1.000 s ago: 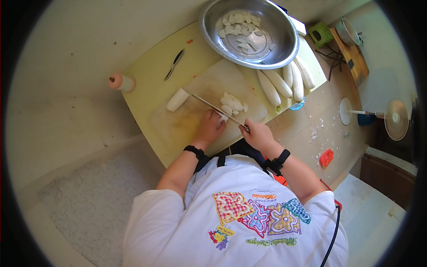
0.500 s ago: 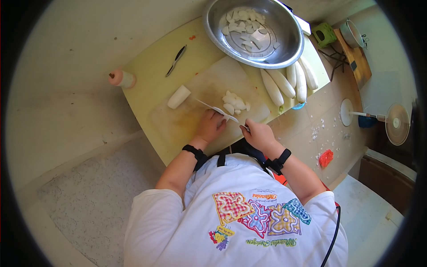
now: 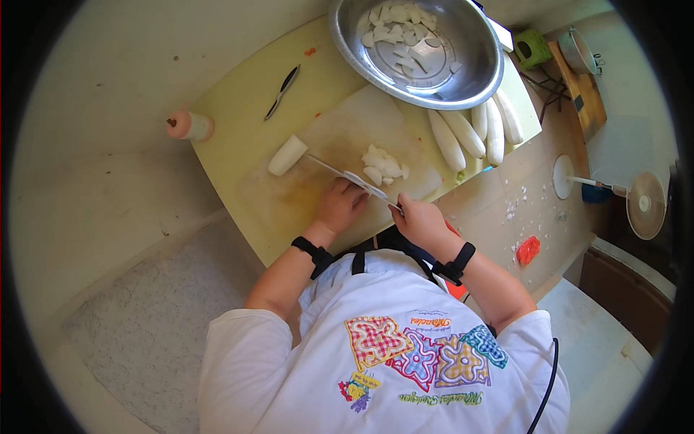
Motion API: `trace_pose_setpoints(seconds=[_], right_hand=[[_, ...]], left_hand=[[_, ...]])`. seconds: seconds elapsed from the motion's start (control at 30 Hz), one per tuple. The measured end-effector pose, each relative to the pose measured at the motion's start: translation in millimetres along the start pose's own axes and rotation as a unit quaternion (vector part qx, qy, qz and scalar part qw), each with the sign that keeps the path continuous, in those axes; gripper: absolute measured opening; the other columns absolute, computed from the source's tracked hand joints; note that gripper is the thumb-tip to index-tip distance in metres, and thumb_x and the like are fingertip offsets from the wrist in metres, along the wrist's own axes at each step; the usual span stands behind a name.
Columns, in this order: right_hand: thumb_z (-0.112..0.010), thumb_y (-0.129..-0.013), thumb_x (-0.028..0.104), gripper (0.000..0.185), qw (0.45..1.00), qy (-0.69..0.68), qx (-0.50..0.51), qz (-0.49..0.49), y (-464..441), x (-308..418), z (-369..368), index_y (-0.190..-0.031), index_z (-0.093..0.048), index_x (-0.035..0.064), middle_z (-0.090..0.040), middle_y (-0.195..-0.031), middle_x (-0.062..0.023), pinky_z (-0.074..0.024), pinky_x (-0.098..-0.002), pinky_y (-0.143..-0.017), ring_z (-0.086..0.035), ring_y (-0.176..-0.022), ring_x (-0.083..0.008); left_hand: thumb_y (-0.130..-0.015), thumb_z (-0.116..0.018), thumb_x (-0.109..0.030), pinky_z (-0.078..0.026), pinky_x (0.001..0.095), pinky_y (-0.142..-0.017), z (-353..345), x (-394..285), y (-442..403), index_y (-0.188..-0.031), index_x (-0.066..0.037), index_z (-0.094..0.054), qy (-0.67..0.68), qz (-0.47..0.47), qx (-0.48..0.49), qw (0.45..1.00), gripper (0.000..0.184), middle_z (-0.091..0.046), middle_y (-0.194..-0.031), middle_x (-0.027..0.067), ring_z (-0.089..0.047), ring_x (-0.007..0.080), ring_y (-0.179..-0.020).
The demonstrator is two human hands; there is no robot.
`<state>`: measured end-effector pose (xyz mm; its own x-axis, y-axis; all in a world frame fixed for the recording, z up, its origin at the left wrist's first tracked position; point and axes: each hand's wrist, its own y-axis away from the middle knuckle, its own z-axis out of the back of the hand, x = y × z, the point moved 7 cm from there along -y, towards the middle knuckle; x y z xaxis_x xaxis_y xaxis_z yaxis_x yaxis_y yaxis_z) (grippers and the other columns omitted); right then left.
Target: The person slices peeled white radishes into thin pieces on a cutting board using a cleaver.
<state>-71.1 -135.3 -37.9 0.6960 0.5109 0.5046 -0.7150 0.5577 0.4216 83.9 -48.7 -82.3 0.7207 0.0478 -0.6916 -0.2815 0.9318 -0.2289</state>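
I see right hand, fingers wrapped shut round knife handle. Left hand, fingers curled just beside blade; grip hidden, cannot tell. Beyond left fingers, thick white chunk; beyond blade, white slices on board.

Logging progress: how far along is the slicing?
Looks done: slices in the basin, plus a pile on the board. In hand: knife in the right hand, beside the left hand; workpiece mostly hidden. Left, likely: a thick chunk and whole white vegetables by the basin.
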Motion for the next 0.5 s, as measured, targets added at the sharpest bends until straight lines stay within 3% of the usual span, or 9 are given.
trace_pose_setpoints(seconds=[0.5], right_hand=[[-0.057,-0.097,0.028,0.024,1.000,0.008,0.009,0.010,-24.1,-14.5,-17.4,-0.097,-0.053,0.0037,-0.066,-0.072,-0.0212,-0.0507,-0.0552,-0.063,-0.064,-0.069,-0.0445]], left_hand=[[-0.080,-0.079,-0.012,-0.056,0.0404,-0.079,-1.8,6.1,2.4,-0.093,-0.008,-0.074,0.045,0.010,-0.023,0.999,0.015,-0.067,-0.098,0.0117,-0.066,0.0321,-0.090]])
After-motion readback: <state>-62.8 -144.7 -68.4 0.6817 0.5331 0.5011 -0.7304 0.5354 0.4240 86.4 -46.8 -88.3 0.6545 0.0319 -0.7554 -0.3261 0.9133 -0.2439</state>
